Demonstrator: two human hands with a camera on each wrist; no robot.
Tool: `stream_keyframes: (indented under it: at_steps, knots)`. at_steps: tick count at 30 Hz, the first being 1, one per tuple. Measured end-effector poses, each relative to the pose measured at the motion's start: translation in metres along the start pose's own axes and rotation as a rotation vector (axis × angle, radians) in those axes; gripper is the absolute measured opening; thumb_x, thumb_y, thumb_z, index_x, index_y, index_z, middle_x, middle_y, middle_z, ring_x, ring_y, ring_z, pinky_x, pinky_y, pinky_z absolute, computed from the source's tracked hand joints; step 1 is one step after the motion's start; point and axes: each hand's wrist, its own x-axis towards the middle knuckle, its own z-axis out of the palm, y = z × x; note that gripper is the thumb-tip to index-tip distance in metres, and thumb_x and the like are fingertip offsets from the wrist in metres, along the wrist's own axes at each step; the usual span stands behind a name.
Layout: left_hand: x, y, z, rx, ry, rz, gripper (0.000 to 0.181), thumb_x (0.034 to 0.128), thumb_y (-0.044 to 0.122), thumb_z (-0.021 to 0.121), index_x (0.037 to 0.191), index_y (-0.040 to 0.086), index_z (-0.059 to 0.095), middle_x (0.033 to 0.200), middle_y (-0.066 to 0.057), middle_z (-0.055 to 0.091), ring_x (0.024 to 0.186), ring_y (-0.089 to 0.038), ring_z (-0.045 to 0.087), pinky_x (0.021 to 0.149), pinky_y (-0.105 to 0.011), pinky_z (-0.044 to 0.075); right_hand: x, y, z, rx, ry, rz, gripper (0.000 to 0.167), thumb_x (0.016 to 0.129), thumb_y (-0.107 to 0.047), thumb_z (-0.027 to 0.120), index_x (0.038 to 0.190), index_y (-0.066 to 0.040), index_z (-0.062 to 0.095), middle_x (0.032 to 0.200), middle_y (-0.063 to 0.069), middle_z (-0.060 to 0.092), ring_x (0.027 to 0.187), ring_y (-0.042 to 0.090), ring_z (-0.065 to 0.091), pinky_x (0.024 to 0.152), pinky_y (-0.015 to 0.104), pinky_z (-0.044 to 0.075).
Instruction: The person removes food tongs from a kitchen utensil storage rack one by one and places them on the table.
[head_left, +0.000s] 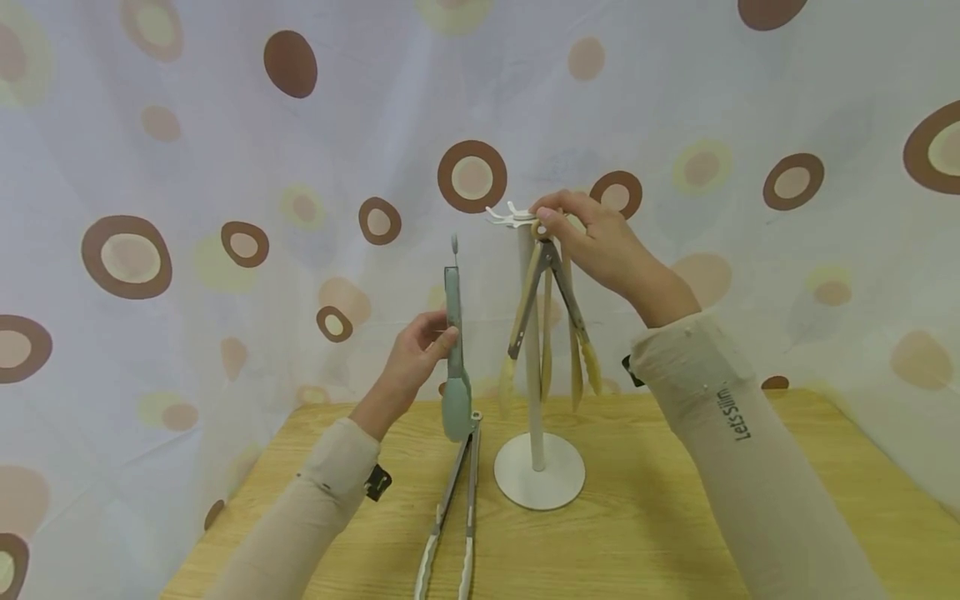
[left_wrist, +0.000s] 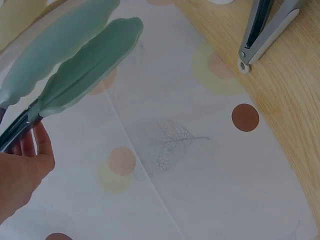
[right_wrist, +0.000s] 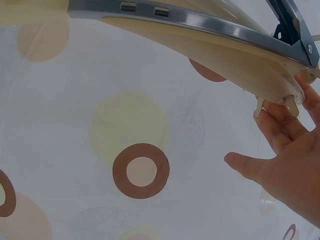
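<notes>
My left hand (head_left: 417,354) grips a pair of green tongs (head_left: 455,408) by the handle, upright, with the green heads down and the pull ring on top. Both scalloped heads (left_wrist: 90,65) show in the left wrist view, slightly apart. At the top of a white stand (head_left: 532,400), my right hand (head_left: 600,246) pinches the hook rack (head_left: 513,218) with thumb and forefinger. Just under those fingers hangs a spread pair of beige tongs (head_left: 528,292) with yellow tips. More slender beige utensils (head_left: 547,350) hang behind, partly hidden.
White-tipped tongs (head_left: 471,492) lie spread on the wooden table (head_left: 645,500), left of the stand's round base (head_left: 517,487). Behind the table hangs a pale spotted curtain (head_left: 360,108).
</notes>
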Motion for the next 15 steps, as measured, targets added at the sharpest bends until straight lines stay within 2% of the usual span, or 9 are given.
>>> stream_keyframes:
  at_steps: [6,15]
  knots:
    - [-0.002,-0.003,-0.005,0.110,0.076,-0.054,0.033,0.0956,0.012,0.060,0.125,-0.002,0.053,0.117,-0.016,0.057,0.096,-0.016,0.056,0.083,-0.031,0.052,0.000,-0.001,-0.001,-0.006,-0.001,-0.001,0.040,0.101,-0.043,0.042,0.128,-0.017,0.056,0.142,0.007,0.045,0.135,0.031,0.036,0.106,0.056,0.027]
    - [-0.010,-0.009,-0.017,0.254,0.135,-0.107,0.036,0.0945,0.020,0.064,0.123,0.000,0.053,0.112,-0.016,0.059,0.099,-0.027,0.056,0.081,-0.033,0.047,0.000,0.000,0.000,-0.001,-0.005,0.005,0.041,0.101,-0.045,0.041,0.129,-0.018,0.056,0.143,0.006,0.044,0.135,0.031,0.035,0.106,0.056,0.027]
